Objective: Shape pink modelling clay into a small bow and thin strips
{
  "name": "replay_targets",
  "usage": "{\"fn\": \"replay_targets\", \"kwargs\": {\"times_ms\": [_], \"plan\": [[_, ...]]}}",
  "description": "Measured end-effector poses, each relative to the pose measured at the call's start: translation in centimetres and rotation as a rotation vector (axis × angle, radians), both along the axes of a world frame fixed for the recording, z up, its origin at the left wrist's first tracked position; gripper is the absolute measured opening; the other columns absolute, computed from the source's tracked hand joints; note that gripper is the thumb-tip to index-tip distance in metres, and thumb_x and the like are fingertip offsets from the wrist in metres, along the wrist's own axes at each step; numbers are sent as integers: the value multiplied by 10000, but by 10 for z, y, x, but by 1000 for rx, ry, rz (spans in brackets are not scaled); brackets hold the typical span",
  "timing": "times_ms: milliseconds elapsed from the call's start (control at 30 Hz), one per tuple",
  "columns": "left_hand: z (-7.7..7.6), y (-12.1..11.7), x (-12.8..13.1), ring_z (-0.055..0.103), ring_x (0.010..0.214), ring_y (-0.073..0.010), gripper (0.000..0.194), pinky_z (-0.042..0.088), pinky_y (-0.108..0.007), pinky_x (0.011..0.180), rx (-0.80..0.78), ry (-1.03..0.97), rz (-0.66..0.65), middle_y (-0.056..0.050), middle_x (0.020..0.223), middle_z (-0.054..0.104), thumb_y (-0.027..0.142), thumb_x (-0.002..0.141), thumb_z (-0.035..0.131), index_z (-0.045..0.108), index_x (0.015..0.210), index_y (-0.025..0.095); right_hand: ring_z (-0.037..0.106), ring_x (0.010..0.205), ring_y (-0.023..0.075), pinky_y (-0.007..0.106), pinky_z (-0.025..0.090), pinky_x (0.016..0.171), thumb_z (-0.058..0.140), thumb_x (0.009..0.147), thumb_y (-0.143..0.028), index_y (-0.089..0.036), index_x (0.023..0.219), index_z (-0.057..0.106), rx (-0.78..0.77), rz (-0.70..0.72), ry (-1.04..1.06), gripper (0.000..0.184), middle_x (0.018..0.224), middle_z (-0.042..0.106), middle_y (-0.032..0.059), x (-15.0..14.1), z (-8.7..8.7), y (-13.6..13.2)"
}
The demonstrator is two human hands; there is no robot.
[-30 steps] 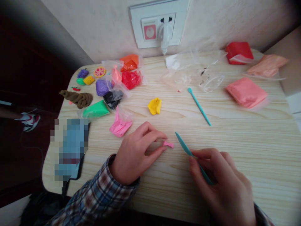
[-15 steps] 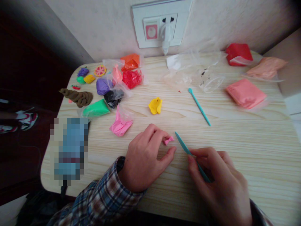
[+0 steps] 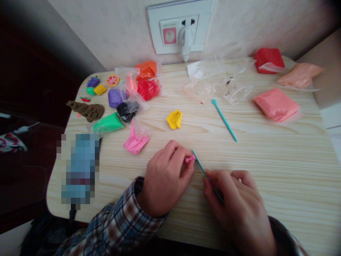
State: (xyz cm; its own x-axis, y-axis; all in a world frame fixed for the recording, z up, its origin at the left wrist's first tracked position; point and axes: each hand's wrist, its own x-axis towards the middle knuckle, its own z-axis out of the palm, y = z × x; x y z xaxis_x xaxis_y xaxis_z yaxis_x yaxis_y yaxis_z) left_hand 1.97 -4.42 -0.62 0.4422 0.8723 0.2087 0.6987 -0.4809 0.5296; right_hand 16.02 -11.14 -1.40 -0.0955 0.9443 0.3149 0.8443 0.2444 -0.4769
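My left hand [image 3: 167,177] is closed, pinching a small piece of pink clay [image 3: 190,159] between thumb and forefinger just over the tabletop. In my right hand [image 3: 237,202] is a teal clay knife [image 3: 201,168], held like a pen with its thin edge turned toward me. The blade's tip is at the right end of the pink clay; whether it presses in I cannot tell. Beyond my hands lies a shaped yellow clay piece [image 3: 174,119]. A second teal modelling tool [image 3: 224,120] with a rounded end rests to its right.
A bag of pink clay [image 3: 136,140] lies left of my hands, with green clay [image 3: 108,123] and several other bags behind it. Brown coiled clay [image 3: 87,110] and small clay fruits stand at the left edge. Salmon clay [image 3: 277,105] lies right; a blurred-out device [image 3: 81,167] lies front left.
My left thumb has closed onto the pink clay. My right hand has moved left, bringing the knife to the clay's end and turning its blade on edge.
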Motion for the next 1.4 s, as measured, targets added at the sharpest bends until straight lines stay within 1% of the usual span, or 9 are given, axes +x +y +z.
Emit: {"fn": "replay_targets", "kwargs": {"times_ms": [367, 433, 567, 733, 800, 1033, 1133, 1267, 1400], "plan": [[-1, -2, 1, 521, 623, -118, 66, 411, -232, 539, 35, -18, 7, -7, 743, 577, 140, 827, 586, 602, 764, 151, 460, 475, 93, 271, 314, 645, 418, 905, -105, -198, 774, 469, -14, -8, 2, 169, 539, 498, -69, -1, 0, 1], [-1, -2, 1, 507, 605, -111, 78, 405, -229, 535, 37, -14, 14, -1, 736, 573, 162, 837, 579, 598, 761, 157, 453, 473, 96, 271, 314, 640, 434, 897, -103, -201, 757, 458, -6, -37, -1, 172, 537, 492, -68, -2, -1, 1], [-2, -2, 2, 496, 598, -103, 81, 403, -222, 539, 22, -17, 30, 0, 751, 581, 146, 836, 565, 592, 761, 160, 436, 468, 94, 271, 314, 643, 428, 894, -93, -202, 744, 448, -30, 17, 12, 187, 531, 473, -70, -4, -1, 0], [-1, -2, 2, 490, 591, -103, 97, 388, -223, 525, 18, -15, 30, 2, 735, 569, 170, 851, 563, 599, 761, 161, 432, 473, 104, 271, 310, 635, 433, 873, -75, -212, 719, 424, -8, -36, -10, 206, 517, 452, -71, -5, -1, 2], [-1, -2, 1, 492, 592, -100, 89, 387, -220, 523, 8, -18, 29, 1, 747, 574, 160, 847, 564, 599, 766, 160, 428, 471, 99, 269, 307, 632, 426, 877, -77, -210, 721, 427, -26, 2, 2, 204, 526, 459, -70, -5, -1, 3], [-1, -3, 1, 522, 624, -110, 76, 394, -226, 533, 3, -16, 37, -3, 767, 587, 157, 843, 571, 594, 771, 160, 450, 481, 99, 273, 321, 624, 435, 869, -78, -209, 754, 441, -36, -5, 4, 175, 537, 488, -68, -3, -1, 5], [0, -3, -1, 555, 675, -130, 27, 411, -236, 550, -24, -15, 27, -9, 794, 604, 178, 820, 613, 598, 832, 160, 491, 486, 104, 266, 345, 596, 433, 882, -119, -219, 774, 438, -45, -58, 29, 147, 546, 547, -62, 0, 1, 5], [2, -2, -6, 593, 756, -151, 241, 466, -250, 630, -70, -46, -20, -13, 844, 630, 225, 788, 680, 579, 996, 158, 553, 525, 115, 264, 384, 583, 448, 881, -167, -230, 783, 439, -75, -157, 70, 117, 578, 597, -48, 5, 3, 4], [2, -1, -10, 607, 816, -151, 251, 495, -257, 717, -98, -59, -59, -16, 880, 642, 157, 809, 643, 571, 1050, 162, 579, 561, 119, 265, 405, 590, 461, 876, -172, -233, 790, 446, -95, -169, 102, 106, 607, 607, -41, 6, 2, 3]]}}
